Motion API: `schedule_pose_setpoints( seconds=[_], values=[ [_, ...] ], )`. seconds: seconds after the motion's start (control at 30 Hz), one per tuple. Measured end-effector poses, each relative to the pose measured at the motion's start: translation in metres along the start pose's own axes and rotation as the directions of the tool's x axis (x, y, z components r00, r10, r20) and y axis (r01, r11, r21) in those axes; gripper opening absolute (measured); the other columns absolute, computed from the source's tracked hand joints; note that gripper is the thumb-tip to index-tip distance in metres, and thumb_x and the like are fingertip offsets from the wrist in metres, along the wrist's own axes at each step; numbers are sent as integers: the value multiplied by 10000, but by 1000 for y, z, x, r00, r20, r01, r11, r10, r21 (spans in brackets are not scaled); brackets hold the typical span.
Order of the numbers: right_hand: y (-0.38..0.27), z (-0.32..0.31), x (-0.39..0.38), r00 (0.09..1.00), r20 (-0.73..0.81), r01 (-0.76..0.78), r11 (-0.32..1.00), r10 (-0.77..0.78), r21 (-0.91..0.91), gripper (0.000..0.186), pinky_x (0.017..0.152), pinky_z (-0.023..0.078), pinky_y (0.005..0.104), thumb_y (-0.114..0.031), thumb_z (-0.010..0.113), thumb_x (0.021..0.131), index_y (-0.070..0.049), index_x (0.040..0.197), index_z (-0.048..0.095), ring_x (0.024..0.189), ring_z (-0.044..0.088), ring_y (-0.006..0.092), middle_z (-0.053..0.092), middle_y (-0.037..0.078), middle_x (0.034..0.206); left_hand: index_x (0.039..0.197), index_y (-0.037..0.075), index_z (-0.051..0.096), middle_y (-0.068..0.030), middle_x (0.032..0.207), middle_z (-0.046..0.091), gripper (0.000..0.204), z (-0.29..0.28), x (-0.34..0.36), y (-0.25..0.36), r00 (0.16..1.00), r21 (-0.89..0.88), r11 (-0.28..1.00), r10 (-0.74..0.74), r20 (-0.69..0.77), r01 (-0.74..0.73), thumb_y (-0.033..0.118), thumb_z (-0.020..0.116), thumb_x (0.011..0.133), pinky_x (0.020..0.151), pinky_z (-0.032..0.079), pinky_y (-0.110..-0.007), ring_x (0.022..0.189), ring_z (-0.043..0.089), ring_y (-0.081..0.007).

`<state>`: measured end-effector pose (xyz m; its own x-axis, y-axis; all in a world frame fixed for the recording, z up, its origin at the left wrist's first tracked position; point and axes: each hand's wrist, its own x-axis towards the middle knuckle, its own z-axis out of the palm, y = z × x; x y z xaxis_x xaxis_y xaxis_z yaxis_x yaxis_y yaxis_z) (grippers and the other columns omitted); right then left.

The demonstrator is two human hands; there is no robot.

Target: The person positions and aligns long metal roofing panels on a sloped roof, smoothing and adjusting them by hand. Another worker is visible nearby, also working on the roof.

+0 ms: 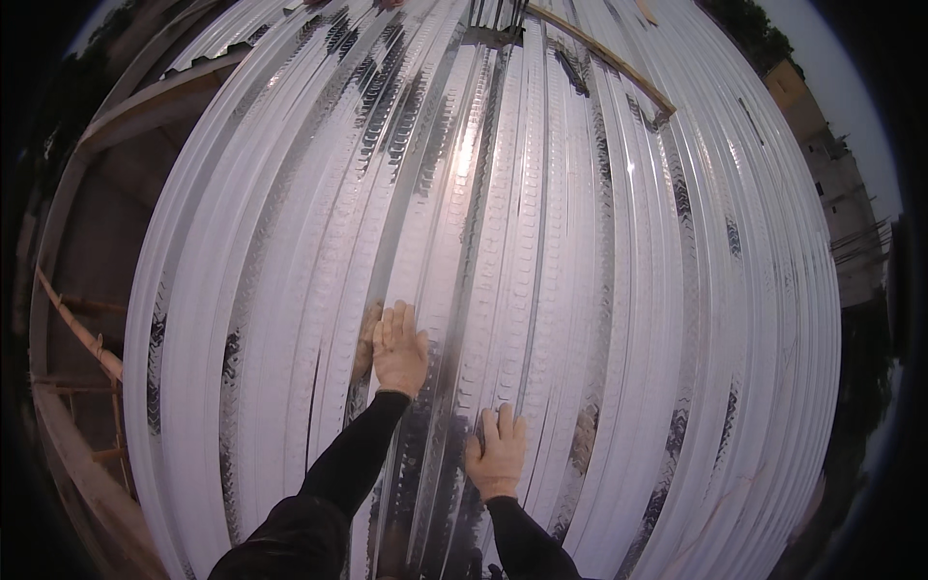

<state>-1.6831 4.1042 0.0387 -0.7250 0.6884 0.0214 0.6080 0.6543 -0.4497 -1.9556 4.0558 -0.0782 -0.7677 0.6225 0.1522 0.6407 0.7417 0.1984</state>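
Long ribbed sheets of shiny metal decking (541,242) run away from me side by side, with embossed marks along their ribs. My left hand (400,353), in a pale work glove, lies palm down on the decking left of the middle, its fingers stretched forward. Lower and to the right, my right hand (498,452), gloved the same way, rests on a rib with its fingers extended and thumb apart. Neither hand appears to hold anything. Black sleeves cover both forearms.
A wooden plank (609,60) lies across the decking at the far right of centre. Near it, dark upright bars (498,14) rise through an opening. Along the left, the decking ends above a drop with beams (92,483) and a wooden pole (77,324). Buildings (831,164) stand beyond the right edge.
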Motion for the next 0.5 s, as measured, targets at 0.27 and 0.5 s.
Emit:
schedule_pose_setpoints(
  seconds=[0.27, 0.5],
  values=[
    [2, -6, 6, 999, 39, -30, 996, 27, 88, 589, 1170, 508, 698, -269, 839, 932, -61, 1477, 753, 1338, 594, 640, 677, 279, 1558, 1783, 77, 506, -128, 1875, 490, 620, 32, 187, 21, 998, -21, 999, -27, -53, 26, 391, 540, 1249, 1442, 267, -522, 1740, 421, -356],
    [-1, -10, 17, 993, 108, -54, 996, 46, 70, 530, 1134, 522, 709, -247, 826, 920, -38, 1402, 754, 1284, 603, 646, 680, 300, 1460, 1788, 59, 477, -148, 1881, 462, 630, 22, 189, 28, 1000, 43, 999, -28, 12, 27, 366, 539, 1241, 1435, 267, -534, 1748, 394, -374]
  ],
)
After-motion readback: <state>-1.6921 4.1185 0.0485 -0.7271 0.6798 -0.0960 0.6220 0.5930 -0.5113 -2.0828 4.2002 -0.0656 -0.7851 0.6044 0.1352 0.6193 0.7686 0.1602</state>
